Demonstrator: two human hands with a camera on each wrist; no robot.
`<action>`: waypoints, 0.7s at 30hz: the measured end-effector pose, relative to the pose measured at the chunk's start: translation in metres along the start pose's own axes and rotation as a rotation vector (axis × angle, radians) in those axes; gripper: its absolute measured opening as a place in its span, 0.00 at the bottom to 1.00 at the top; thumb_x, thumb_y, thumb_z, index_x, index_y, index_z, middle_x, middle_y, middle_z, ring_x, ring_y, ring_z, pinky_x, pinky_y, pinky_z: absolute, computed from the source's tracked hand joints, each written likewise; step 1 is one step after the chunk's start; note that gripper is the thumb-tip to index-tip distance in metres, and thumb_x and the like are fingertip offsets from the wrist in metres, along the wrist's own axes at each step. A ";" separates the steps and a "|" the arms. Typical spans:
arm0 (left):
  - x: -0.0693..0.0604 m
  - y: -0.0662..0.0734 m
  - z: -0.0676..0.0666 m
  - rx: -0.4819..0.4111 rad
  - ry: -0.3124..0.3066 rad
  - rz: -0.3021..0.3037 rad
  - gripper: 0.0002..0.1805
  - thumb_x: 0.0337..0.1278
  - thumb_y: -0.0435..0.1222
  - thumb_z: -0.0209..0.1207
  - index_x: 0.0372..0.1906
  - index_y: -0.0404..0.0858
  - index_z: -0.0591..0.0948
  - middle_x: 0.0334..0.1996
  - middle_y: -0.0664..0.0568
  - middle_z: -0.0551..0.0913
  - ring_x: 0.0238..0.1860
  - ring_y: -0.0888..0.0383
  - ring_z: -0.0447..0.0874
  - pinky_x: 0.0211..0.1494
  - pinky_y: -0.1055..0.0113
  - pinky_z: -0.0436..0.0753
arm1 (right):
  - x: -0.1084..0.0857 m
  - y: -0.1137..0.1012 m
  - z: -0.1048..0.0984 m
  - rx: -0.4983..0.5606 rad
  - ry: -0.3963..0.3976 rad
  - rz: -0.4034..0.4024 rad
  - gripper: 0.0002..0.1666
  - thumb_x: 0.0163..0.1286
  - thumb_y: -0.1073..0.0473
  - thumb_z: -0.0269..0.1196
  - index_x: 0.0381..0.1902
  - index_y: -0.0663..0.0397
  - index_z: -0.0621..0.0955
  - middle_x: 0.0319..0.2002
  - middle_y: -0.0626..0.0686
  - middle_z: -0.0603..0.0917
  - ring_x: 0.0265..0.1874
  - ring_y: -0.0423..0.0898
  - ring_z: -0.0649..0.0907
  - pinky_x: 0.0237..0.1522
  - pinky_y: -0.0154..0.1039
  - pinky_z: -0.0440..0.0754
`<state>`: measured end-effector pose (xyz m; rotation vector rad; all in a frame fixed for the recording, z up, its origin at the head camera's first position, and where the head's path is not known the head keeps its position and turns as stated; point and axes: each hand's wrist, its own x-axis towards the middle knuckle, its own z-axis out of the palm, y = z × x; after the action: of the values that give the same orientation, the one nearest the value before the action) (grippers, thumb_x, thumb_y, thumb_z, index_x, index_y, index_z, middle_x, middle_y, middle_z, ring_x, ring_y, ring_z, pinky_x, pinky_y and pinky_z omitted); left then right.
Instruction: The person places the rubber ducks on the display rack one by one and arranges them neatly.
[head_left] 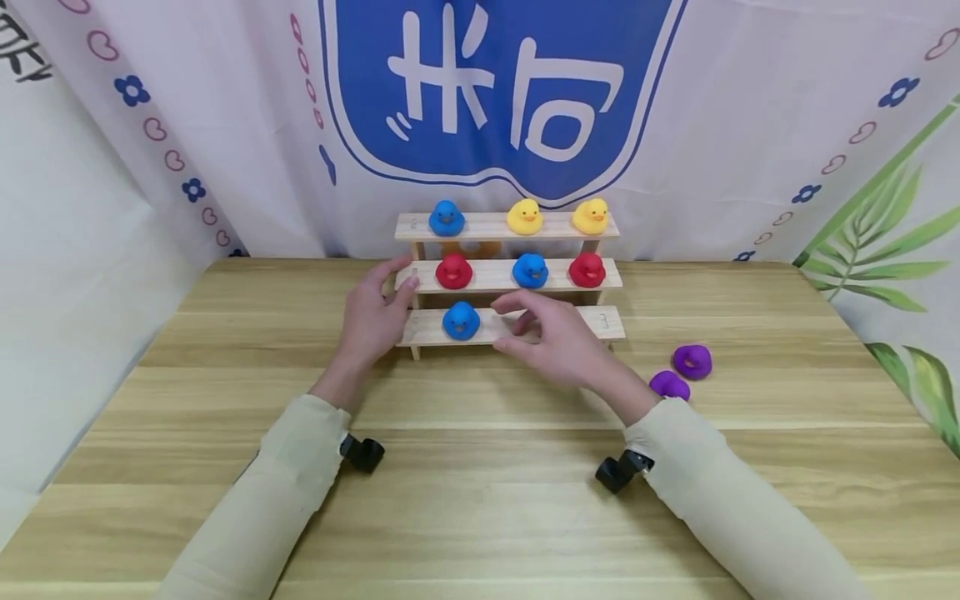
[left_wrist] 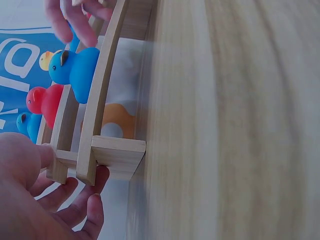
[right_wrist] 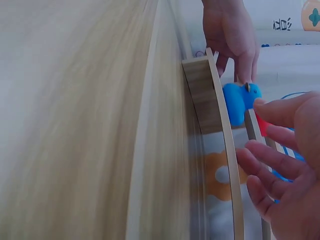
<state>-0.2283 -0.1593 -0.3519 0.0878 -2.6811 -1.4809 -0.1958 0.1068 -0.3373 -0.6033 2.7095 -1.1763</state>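
Note:
A three-step wooden display stand (head_left: 517, 275) holds small rubber ducks. My left hand (head_left: 377, 312) grips its left end; in the left wrist view the fingers (left_wrist: 80, 200) curl against the shelf ends. Over the lowest shelf, my right hand (head_left: 558, 337) has its thumb and fingers apart, nothing between them. Left of those fingertips sits a blue duck (head_left: 461, 321), also visible as a blue duck (right_wrist: 236, 102) in the right wrist view. On the middle shelf are a red duck (head_left: 453, 272), a blue duck (head_left: 530, 271) and another red duck (head_left: 587, 271).
The top shelf bears a blue duck (head_left: 447, 218) and two yellow ducks, one a yellow duck (head_left: 524, 217) near the middle. Right of the stand, a purple duck (head_left: 692, 362) and a second purple duck (head_left: 670, 385) lie on the wooden table (head_left: 480, 517). A printed curtain (head_left: 247, 125) hangs behind.

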 end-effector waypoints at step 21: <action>-0.001 -0.001 0.001 0.017 0.011 0.011 0.28 0.82 0.50 0.53 0.80 0.51 0.70 0.79 0.49 0.70 0.23 0.56 0.69 0.25 0.70 0.74 | -0.054 0.053 -0.051 -0.042 0.163 -0.089 0.24 0.72 0.59 0.73 0.63 0.52 0.82 0.59 0.52 0.87 0.53 0.50 0.87 0.56 0.54 0.84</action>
<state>-0.2278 -0.1592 -0.3533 0.0816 -2.6811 -1.4506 -0.1770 0.1957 -0.3433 -0.6681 2.8769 -1.2434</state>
